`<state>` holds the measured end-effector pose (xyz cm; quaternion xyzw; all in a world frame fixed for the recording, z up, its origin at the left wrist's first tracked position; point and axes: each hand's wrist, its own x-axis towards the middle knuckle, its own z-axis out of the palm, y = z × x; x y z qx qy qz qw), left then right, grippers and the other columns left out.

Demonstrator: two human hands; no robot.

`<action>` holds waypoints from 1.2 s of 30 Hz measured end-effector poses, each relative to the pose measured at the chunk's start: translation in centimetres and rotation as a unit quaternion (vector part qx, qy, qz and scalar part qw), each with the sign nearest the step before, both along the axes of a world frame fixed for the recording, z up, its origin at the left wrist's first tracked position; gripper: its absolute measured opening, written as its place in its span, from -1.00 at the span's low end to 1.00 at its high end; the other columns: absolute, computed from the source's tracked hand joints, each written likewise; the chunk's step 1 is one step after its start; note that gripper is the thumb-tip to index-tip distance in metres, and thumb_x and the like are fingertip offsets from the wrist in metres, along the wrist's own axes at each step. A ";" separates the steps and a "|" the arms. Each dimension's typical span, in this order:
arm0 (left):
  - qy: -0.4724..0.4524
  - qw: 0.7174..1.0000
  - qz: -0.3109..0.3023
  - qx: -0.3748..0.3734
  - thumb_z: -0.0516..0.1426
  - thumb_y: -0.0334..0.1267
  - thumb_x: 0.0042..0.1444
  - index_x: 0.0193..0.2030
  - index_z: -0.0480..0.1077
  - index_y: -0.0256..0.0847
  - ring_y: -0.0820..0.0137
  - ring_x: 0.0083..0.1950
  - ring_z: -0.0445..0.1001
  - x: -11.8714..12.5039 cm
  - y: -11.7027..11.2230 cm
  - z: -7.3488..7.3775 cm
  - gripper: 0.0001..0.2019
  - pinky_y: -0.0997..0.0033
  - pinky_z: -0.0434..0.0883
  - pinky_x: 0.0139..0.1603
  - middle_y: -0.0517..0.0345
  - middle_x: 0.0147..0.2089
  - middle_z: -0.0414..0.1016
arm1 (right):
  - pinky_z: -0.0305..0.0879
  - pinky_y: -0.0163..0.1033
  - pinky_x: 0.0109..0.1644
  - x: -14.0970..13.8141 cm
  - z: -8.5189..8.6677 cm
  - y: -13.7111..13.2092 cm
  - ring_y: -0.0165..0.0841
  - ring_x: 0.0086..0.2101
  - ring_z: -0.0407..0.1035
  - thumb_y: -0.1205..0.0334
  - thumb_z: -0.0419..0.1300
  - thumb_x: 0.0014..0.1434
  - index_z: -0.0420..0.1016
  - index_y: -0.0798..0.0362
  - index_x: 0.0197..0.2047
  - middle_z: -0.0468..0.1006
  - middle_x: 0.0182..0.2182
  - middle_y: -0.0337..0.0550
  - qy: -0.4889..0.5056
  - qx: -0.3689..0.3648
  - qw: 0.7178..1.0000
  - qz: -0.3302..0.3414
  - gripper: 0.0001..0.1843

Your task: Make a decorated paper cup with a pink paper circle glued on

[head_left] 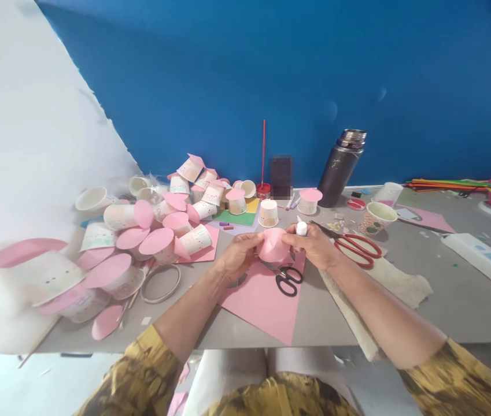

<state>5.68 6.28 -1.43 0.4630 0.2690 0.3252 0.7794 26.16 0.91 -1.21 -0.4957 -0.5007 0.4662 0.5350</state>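
Observation:
In the middle of the head view, my left hand (240,254) pinches one edge of a pink paper disc (272,247), which looks curved with a slit or fold in it. My right hand (317,245) grips the disc's other edge and also has a small white bottle with a pointed nozzle (301,229) tucked in its fingers. Beneath the hands, black-handled scissors (289,281) lie on a pink paper sheet (266,309). Just beyond the disc, a white paper cup (268,214) stands upside down. Beside my right hand rest red-handled scissors (364,251).
Many paper cups with pink discs (158,242) are heaped at the left, near a roll of tape (161,283). A dark flask (341,167) stands at the back. A patterned cup (377,218), a beige cloth (401,283) and a power strip (486,263) are at the right.

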 end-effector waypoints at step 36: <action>-0.047 0.997 0.063 -0.022 0.45 -0.20 -0.11 -0.39 0.56 -0.30 0.33 -0.26 0.52 0.1 -0.5 0.7 -0.75 0.30 0.51 -0.17 0.08 -0.34 0.57 | 0.13 -0.27 -0.49 -0.1 -0.2 0.6 -0.48 -0.62 0.09 -0.25 0.45 -0.14 0.43 0.03 -0.44 0.21 -0.69 -0.43 0.046 0.009 0.999 -0.028 -0.47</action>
